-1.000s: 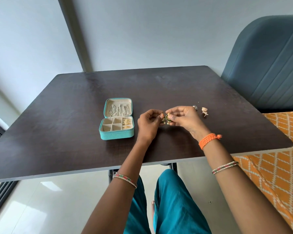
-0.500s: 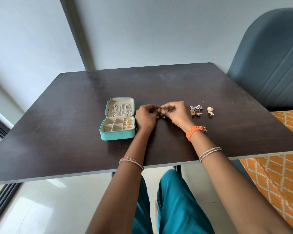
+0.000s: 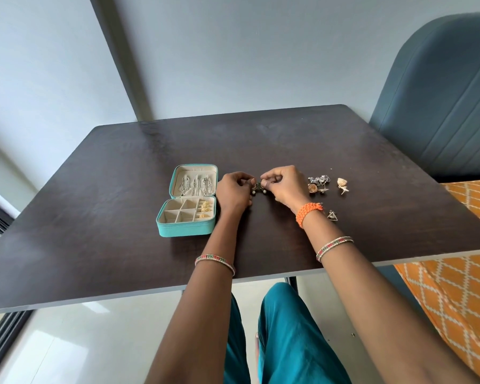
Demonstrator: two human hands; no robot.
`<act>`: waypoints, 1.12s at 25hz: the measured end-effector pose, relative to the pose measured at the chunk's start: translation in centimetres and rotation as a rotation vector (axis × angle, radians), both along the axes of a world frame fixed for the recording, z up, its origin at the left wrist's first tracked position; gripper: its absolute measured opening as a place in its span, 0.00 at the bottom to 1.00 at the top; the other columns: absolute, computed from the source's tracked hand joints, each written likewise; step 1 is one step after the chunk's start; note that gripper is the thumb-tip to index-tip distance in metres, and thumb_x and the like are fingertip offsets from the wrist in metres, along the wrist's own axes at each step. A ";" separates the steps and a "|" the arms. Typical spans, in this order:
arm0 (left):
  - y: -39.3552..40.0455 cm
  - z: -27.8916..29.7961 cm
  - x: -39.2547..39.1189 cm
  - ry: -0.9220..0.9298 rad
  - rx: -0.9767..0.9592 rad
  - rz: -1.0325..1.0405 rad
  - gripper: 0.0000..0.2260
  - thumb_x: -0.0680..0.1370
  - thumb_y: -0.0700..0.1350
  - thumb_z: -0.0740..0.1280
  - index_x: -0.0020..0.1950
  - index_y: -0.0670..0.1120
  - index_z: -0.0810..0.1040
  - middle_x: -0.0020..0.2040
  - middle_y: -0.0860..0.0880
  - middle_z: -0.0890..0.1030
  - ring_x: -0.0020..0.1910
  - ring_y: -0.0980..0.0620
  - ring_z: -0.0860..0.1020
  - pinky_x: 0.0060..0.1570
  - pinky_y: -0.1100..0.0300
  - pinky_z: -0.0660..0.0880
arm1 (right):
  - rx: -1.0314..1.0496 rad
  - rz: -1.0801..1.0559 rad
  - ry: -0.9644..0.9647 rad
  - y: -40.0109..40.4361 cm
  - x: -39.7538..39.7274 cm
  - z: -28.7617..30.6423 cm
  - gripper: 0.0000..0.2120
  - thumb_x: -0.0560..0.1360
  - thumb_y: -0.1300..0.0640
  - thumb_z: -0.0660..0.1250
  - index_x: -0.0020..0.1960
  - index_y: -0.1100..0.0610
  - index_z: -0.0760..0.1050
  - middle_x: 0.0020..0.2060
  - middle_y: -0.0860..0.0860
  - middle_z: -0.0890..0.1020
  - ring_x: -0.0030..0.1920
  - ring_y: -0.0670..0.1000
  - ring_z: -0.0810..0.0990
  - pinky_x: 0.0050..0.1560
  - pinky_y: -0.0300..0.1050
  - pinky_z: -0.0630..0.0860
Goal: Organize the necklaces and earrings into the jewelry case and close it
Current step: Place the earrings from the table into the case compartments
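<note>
A teal jewelry case (image 3: 185,227) lies open on the dark table (image 3: 100,217). Silver necklaces (image 3: 196,184) hang in its lid and gold earrings (image 3: 206,208) fill its right compartments. Just right of the case, my left hand (image 3: 233,192) and my right hand (image 3: 284,185) both pinch a small dark earring with pale beads (image 3: 258,187) between them, just above the table. Loose earrings lie to the right: a silver cluster (image 3: 319,179), a round gold one (image 3: 313,187), a gold shell-shaped one (image 3: 342,183) and a triangular one (image 3: 332,215) by my right wrist.
A blue-grey padded chair (image 3: 444,106) stands at the table's far right. An orange patterned cloth (image 3: 455,286) lies at my right, below the table edge. A grey wall is behind the table.
Both hands have moved left toward the case with the dark earring held between them. That uncovered the loose earrings lying to their right.
</note>
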State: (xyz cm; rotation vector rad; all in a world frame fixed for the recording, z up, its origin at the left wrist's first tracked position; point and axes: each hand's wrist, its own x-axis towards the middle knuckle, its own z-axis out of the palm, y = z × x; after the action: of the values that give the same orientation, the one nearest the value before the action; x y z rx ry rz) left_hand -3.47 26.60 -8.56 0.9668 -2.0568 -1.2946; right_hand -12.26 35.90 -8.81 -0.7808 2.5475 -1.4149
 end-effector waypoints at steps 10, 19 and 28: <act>0.5 -0.5 0.3 0.143 -0.038 0.067 0.07 0.79 0.43 0.64 0.46 0.42 0.80 0.26 0.48 0.76 0.19 0.55 0.73 0.24 0.61 0.72 | -0.164 0.006 -0.076 1.2 1.0 0.7 0.05 0.74 0.62 0.68 0.49 0.58 0.81 0.34 0.49 0.78 0.32 0.49 0.79 0.29 0.42 0.78; 3.8 0.6 1.7 0.207 -0.434 -0.059 0.04 0.76 0.46 0.65 0.49 0.48 0.78 0.43 0.55 0.80 0.44 0.55 0.76 0.42 0.61 0.71 | -0.255 -0.083 0.161 10.2 -1.3 2.1 0.11 0.73 0.63 0.66 0.41 0.49 0.81 0.34 0.43 0.80 0.34 0.43 0.78 0.33 0.41 0.77; 9.3 -0.3 -3.8 -0.015 -0.667 -0.325 0.12 0.76 0.50 0.67 0.57 0.48 0.78 0.57 0.49 0.77 0.60 0.46 0.69 0.56 0.53 0.66 | -0.080 -0.123 0.341 15.1 -4.0 -0.4 0.19 0.65 0.75 0.62 0.46 0.57 0.82 0.40 0.51 0.79 0.38 0.48 0.77 0.42 0.28 0.72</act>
State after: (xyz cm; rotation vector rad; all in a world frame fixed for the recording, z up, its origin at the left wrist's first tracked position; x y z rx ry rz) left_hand -7.26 35.89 -8.83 0.3512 -2.4753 -0.6359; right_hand -16.22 51.01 -9.20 -0.9691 2.8487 -1.5463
